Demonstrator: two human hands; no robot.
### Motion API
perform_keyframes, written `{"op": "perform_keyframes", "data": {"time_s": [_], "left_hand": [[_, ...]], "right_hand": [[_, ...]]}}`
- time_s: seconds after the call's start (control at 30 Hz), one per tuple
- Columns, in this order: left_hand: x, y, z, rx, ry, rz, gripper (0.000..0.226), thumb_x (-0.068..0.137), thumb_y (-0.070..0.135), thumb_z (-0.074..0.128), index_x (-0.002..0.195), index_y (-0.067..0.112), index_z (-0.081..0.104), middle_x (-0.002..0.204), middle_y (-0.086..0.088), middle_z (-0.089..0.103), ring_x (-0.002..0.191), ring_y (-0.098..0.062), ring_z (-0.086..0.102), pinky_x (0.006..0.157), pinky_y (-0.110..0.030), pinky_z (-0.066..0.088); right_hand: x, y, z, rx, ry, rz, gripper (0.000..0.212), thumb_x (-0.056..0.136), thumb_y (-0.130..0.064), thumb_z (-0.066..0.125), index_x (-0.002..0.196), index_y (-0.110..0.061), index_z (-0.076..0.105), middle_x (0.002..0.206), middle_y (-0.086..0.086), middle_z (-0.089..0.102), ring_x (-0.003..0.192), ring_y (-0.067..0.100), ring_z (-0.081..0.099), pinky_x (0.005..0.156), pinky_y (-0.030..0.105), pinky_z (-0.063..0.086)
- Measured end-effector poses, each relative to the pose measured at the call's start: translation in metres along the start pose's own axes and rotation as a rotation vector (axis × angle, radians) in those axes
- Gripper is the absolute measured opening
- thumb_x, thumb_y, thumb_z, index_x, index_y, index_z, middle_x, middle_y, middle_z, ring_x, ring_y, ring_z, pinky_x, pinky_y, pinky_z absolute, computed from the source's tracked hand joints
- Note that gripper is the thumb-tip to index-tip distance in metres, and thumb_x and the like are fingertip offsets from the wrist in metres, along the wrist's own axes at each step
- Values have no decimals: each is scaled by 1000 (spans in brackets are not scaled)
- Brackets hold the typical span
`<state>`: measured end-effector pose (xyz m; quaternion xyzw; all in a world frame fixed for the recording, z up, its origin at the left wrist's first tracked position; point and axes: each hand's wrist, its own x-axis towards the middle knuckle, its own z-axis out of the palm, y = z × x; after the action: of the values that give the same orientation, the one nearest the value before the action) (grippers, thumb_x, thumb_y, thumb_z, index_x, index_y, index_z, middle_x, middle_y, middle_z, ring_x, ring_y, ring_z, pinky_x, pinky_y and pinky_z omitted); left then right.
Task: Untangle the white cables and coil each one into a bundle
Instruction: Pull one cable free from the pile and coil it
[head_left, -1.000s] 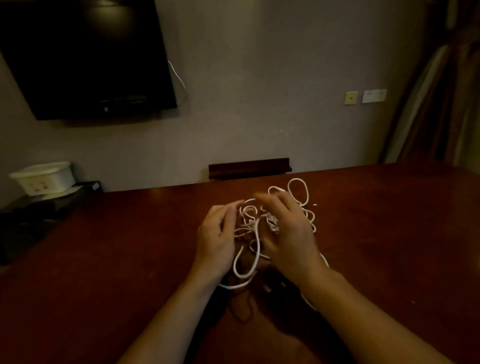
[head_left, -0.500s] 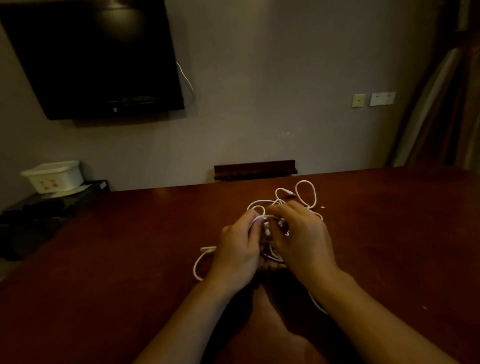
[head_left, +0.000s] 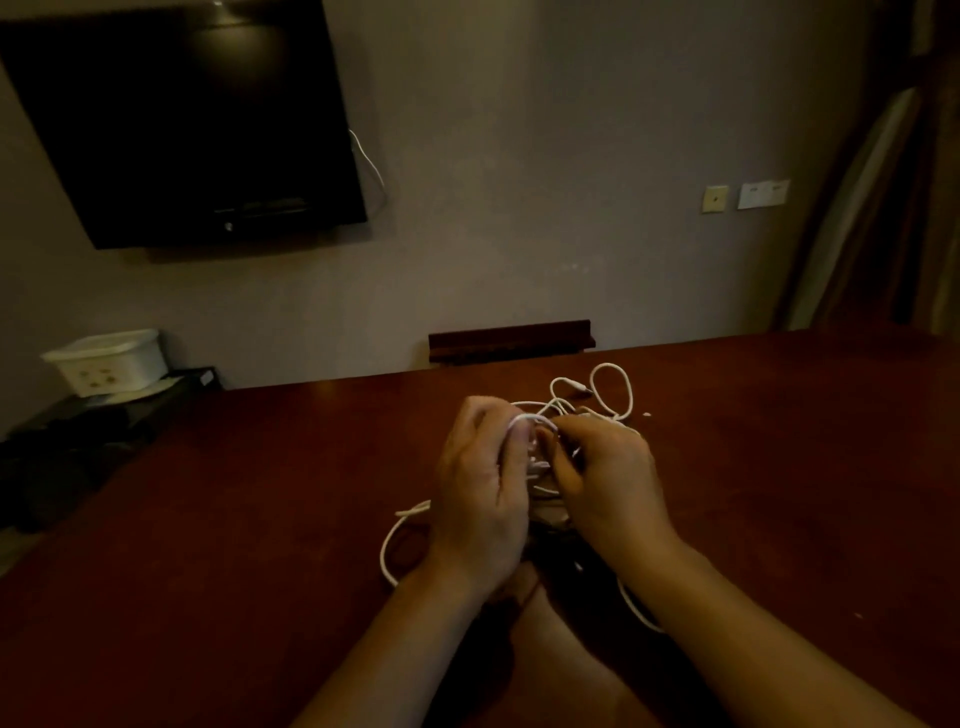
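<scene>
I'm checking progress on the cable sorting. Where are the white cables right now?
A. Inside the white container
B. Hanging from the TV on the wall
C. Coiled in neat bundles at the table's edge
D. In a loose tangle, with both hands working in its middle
D: the white cables still sprawl in loops on the table, and the left hand and right hand both hold strands at the tangle's middle.

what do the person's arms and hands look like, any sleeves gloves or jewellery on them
Both forearms are bare as far as the frame shows, with no sleeve in view. The left hand and the right hand wear no gloves. No watch, bracelet or ring shows on either, though the light is dim and fine detail on the fingers is hard to make out.
</scene>
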<state>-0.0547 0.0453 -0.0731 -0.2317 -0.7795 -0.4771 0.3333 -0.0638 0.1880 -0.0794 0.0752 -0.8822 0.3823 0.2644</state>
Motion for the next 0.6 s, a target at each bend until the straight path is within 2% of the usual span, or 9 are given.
{"op": "perform_keyframes", "data": {"time_s": [0.03,0.1,0.17,0.27,0.37,0.47,0.53,0.6], "left_hand": [[0,2,-1,-33,4,4,30,111,31,39,102,20,65,101,8,57,92,-17,61,72,-24,52],[-2,5,-1,-99,-47,12,33,112,32,37,101,18,65,93,5,61,84,-21,63,67,-33,55],[-5,7,0,-113,-87,24,34,112,35,36,104,18,65,91,6,64,81,-22,66,64,-39,58],[-6,11,1,-181,-42,-19,34,113,33,37,108,17,66,97,5,70,87,-23,73,67,-41,64],[0,16,-1,-372,102,-187,32,114,22,36,102,15,65,99,-3,75,90,-26,76,71,-39,65],[10,14,-4,-525,272,-468,31,115,20,35,98,12,60,96,-7,75,81,-26,78,64,-33,63],[14,8,-6,-512,297,-606,31,115,23,36,99,10,60,97,-8,74,69,-22,76,58,-29,61],[12,-1,-8,-407,212,-621,23,113,20,43,100,15,62,96,-6,74,59,-18,69,54,-26,56]], "right_hand": [[1,1,0,39,-23,40,19,101,-33,61,117,-30,71,98,-14,67,89,4,66,78,31,62],[2,0,0,81,-97,105,20,102,-37,61,120,-33,68,99,-13,69,87,4,69,76,33,64],[3,1,1,-11,-136,144,25,102,-37,62,127,-37,64,104,-12,70,89,4,68,77,36,64],[5,2,-2,-197,-130,155,31,100,-40,65,131,-43,61,112,-12,71,92,7,67,76,35,61],[5,3,-5,-194,-36,123,17,99,-41,66,116,-39,67,105,-15,68,86,3,64,69,29,58],[7,1,-8,-84,176,46,10,98,-35,66,106,-30,65,104,-15,56,85,5,58,63,21,45],[9,-3,-8,95,228,-32,8,96,-31,65,101,-25,62,103,-13,54,85,7,61,62,22,52],[7,-8,-8,204,208,-88,10,94,-22,71,96,-27,63,99,-13,61,84,5,66,64,24,60]]}}
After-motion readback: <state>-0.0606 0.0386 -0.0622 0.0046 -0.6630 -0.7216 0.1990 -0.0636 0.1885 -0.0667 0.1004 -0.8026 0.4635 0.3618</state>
